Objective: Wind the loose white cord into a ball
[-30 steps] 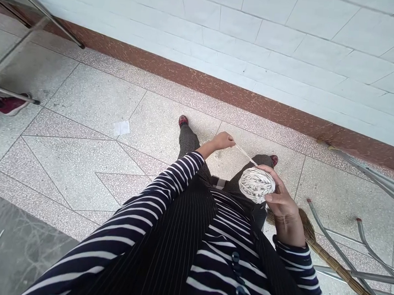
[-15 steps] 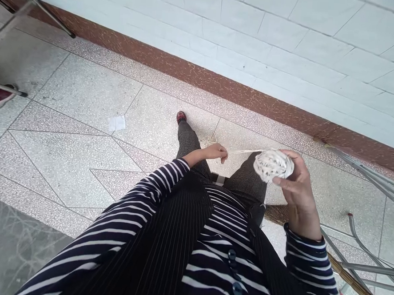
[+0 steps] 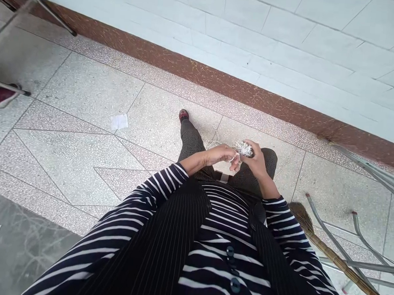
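A ball of white cord [image 3: 243,148] sits in my right hand [image 3: 258,164], whose fingers curl around its far and right sides. Close against it, my left hand [image 3: 219,154] is closed on the cord [image 3: 235,157] that comes off the ball. Both hands are together over my lap, between my knees. Some loose thin cord [image 3: 215,139] shows beyond my left hand, near the floor; its path behind the fingers is hidden.
A straw broom [image 3: 340,263] and metal-legged furniture [image 3: 355,237] stand to my right. Metal legs [image 3: 58,16] and another person's shoe [image 3: 1,95] are at far left. White paper [image 3: 120,122] lies on the floor before the tiled wall [image 3: 243,48].
My right hand has brought the ball of cord left and down to my left hand. The stretch of cord between the hands has shortened.
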Tool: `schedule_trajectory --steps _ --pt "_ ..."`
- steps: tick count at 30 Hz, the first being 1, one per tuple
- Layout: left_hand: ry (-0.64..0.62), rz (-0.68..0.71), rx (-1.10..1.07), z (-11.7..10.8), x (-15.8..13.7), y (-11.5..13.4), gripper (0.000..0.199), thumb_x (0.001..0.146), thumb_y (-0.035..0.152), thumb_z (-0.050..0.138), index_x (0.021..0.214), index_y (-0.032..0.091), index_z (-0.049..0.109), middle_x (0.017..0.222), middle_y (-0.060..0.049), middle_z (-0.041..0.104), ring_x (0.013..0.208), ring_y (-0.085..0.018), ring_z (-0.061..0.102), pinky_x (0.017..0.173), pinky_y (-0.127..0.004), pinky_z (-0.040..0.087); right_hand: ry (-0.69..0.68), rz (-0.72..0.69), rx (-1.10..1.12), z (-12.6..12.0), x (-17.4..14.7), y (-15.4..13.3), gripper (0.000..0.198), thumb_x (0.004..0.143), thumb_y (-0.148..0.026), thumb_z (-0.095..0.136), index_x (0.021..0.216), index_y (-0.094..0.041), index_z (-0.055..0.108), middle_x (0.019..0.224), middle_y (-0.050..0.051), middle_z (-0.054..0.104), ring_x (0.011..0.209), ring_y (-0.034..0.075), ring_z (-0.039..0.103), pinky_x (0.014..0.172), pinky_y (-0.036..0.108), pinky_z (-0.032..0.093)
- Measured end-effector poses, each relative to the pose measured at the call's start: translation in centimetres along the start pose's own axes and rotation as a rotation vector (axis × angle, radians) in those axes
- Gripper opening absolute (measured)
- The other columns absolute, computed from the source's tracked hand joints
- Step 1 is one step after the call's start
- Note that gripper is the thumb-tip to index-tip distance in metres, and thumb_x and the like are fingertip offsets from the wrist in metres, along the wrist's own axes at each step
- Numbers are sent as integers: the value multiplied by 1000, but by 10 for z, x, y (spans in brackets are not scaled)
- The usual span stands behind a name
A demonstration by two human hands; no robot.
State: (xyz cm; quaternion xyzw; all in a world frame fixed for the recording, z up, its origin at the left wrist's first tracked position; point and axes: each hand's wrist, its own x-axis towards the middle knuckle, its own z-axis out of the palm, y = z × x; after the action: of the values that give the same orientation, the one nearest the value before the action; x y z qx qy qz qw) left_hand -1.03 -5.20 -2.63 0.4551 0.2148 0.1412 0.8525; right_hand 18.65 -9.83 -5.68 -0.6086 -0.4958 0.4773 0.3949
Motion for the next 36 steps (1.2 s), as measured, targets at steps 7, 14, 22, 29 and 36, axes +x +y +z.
schedule_trajectory --steps 7,14,22,29,36 --pt "175 -54 75 -11 1 -9 26 81 28 57 62 12 65 55 -6 63 58 -14 60 60 -26 42 -253 265 267 0 -18 16 61 70 -45 80 126 -28 62 111 3 67 96 22 63 83 37 53" --pt "249 -150 53 -4 10 -15 24 80 28 55 64 13 66 53 -4 60 53 -13 56 57 -25 40 -256 350 381 9 -32 27 66 70 -56 78 127 -31 57 121 4 65 104 23 63 87 37 53" --pt "27 -181 460 -23 8 -3 31 80 36 64 60 14 70 58 -2 63 58 -10 52 63 -25 37 -265 414 343 -22 -33 25 60 57 -31 87 114 -24 67 105 2 69 99 23 62 87 34 50" --pt "88 -48 762 -38 19 -23 20 74 37 78 75 18 77 75 -1 73 72 -13 61 70 -23 39 -439 493 419 -43 -57 5 63 56 -33 87 116 -22 69 107 6 73 96 25 67 84 37 53" --pt "348 -67 830 -57 8 -90 15 86 27 66 89 17 76 103 -5 76 98 -18 67 93 -24 45 -426 440 567 -34 -91 -3 82 49 -52 84 123 -25 65 117 9 73 111 34 67 92 46 55"
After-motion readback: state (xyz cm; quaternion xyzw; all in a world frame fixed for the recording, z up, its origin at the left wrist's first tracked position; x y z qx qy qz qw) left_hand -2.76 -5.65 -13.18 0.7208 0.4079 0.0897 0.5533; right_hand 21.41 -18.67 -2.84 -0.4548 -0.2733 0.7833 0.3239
